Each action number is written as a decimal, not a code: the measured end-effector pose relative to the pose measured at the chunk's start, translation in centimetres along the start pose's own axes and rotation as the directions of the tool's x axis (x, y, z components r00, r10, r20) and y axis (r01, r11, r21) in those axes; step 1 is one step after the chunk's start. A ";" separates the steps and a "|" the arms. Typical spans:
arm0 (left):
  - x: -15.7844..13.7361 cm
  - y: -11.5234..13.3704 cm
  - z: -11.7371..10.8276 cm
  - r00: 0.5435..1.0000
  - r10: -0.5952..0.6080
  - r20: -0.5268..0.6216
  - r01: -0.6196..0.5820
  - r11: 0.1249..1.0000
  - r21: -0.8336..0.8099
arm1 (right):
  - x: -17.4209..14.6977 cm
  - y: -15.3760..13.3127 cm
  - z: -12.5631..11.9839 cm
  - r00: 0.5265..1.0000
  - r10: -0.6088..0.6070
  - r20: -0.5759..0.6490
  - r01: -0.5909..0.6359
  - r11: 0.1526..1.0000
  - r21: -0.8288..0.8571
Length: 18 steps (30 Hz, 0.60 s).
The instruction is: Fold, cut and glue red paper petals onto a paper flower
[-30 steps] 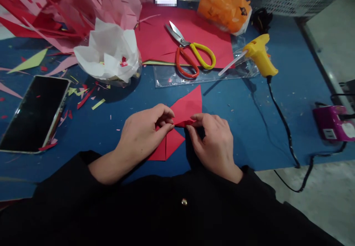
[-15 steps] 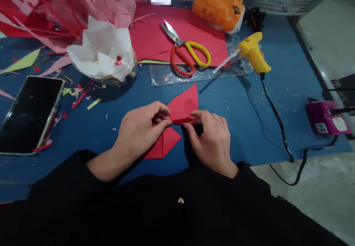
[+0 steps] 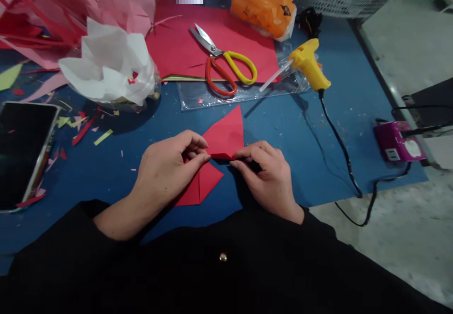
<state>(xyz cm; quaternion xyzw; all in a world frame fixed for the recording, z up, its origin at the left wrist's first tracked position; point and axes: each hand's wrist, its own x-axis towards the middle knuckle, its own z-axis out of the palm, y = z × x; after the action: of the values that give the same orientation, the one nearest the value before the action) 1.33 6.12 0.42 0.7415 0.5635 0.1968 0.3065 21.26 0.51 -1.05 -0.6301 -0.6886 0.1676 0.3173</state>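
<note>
A folded piece of red paper point(image 3: 226, 135) rises to a point in front of me, its near edge bent up in a narrow fold. My left hand point(image 3: 173, 163) pinches that edge at the left end between thumb and fingers. At the right end, the thumb and forefinger of my right hand point(image 3: 267, 172) are closed on the same fold. Below the left fingers lies another folded red paper piece point(image 3: 208, 182) with a crease down it, partly hidden by the left hand. Whether the two pieces are joined is hidden.
Scissors point(image 3: 214, 50) with red and yellow handles lie on red sheets point(image 3: 170, 36). A yellow glue gun point(image 3: 311, 66) trails its cord to a purple power adapter point(image 3: 398, 140). Left are a phone point(image 3: 24, 149), a white paper-lined bowl point(image 3: 106, 69) and paper scraps; behind stands an orange bag point(image 3: 264, 5).
The whole scene has shifted left as the camera turned. My right fingers have slid slightly outward along the fold, baring more of it; the left hand keeps its pinch.
</note>
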 end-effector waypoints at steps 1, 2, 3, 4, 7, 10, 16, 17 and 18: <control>0.0 -0.1 0.0 1.000 0.005 -0.002 -0.005 1.000 -0.001 | 0.1 -0.1 0.1 1.000 -0.006 0.012 0.006 1.000 -0.027; 0.0 -0.1 0.0 1.000 0.008 -0.005 -0.008 1.000 0.000 | 0.2 -0.1 0.2 1.000 -0.011 0.017 0.011 0.999 -0.051; 0.0 -0.1 0.1 1.000 0.010 -0.005 -0.010 1.000 0.003 | 0.3 -0.1 0.2 1.000 -0.015 0.016 0.016 0.997 -0.071; 0.0 -0.1 0.1 1.000 0.011 -0.005 -0.010 1.000 0.006 | 0.3 -0.1 0.3 1.000 -0.019 0.014 0.020 0.996 -0.089; 0.0 -0.1 0.1 1.000 0.013 -0.004 -0.013 1.000 0.008 | 0.3 -0.2 0.5 0.999 -0.032 0.019 0.035 0.987 -0.154; 0.0 -0.1 0.1 1.000 0.018 -0.005 -0.017 1.000 0.013 | 0.4 -0.4 0.8 0.999 -0.042 0.030 0.048 0.969 -0.242; 0.0 -0.3 0.2 1.000 0.016 -0.002 -0.016 0.999 0.034 | 0.5 -0.6 1.1 0.999 -0.036 0.040 0.047 0.946 -0.322; 0.0 -0.3 0.2 1.000 0.014 -0.003 -0.014 0.999 0.040 | 0.5 -0.7 1.1 0.999 -0.033 0.040 0.044 0.947 -0.318; 0.0 -0.3 0.2 1.000 0.013 -0.004 -0.012 0.999 0.046 | 0.5 -0.7 1.1 0.999 -0.031 0.039 0.042 0.948 -0.315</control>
<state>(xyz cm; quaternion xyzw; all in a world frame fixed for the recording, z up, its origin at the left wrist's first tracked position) 1.27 6.09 0.07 0.7514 0.5638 0.1872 0.2872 20.01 1.06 -1.39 -0.6571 -0.7232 0.0601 0.2041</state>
